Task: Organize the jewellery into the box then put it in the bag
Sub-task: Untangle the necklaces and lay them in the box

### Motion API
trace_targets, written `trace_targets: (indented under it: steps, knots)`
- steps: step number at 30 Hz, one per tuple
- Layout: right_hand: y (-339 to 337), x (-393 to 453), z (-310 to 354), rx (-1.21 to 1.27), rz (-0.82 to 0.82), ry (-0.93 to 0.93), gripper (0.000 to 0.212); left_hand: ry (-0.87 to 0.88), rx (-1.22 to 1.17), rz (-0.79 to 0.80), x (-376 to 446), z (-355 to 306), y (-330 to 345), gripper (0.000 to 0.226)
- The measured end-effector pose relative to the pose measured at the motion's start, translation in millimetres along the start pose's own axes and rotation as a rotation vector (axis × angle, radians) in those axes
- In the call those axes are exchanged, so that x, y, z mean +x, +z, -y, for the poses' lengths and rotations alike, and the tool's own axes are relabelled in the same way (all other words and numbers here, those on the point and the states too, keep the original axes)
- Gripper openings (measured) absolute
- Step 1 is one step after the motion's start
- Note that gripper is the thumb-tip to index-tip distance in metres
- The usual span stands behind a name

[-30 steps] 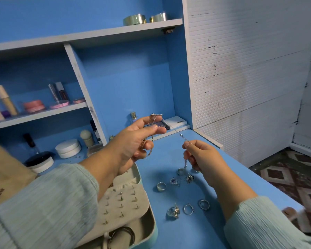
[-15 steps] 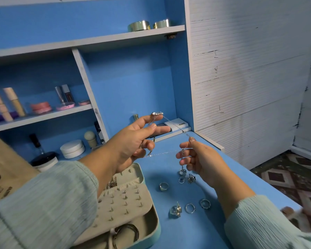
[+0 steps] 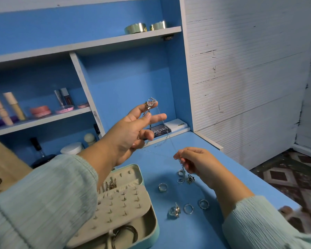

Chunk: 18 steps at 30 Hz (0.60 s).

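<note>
My left hand [image 3: 131, 130] is raised above the blue table and pinches a silver pendant [image 3: 151, 102] with tangled chains hanging through its fingers. A thin silver chain [image 3: 164, 126] runs down from it to my right hand [image 3: 194, 159], which pinches the chain's other end low over the table. The open mint jewellery box [image 3: 147, 225] with a beige earring panel lies below my left forearm. Several silver rings [image 3: 188, 208] lie loose on the table beside the box. A brown paper bag [image 3: 0, 169] shows at the left edge.
The blue table [image 3: 183, 234] ends at its right edge above a patterned floor. Shelves behind hold cosmetic tubes [image 3: 14, 108], pink compacts [image 3: 40, 111], white jars [image 3: 72, 148] and two metal tins [image 3: 136, 28]. A palette [image 3: 159, 131] lies at the back.
My right hand has dropped lower and slightly right, drawing the thin chain out from my left hand. My left hand has stayed raised with the pendant.
</note>
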State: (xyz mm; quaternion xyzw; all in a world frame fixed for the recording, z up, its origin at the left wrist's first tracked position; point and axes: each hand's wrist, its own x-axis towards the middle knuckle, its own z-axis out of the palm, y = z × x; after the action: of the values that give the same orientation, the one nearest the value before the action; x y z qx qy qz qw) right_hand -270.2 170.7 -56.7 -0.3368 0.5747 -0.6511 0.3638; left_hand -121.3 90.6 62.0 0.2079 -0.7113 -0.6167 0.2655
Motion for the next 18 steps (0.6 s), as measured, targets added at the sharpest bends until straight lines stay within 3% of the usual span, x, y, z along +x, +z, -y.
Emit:
trace_targets:
  steps: [3, 7, 18]
  knots:
    - [-1, -1, 0, -0.04, 0.008, -0.004, 0.031, 0.016, 0.051, -0.036, 1, -3, -1, 0.023]
    - [0, -2, 1, -0.122, 0.013, 0.008, 0.018, 0.036, 0.106, -0.084, 2, -8, -6, 0.024]
    - [1, 2, -5, -0.239, -0.128, 0.002, 0.01, 0.044, 0.178, -0.127, 0, -16, -16, 0.023]
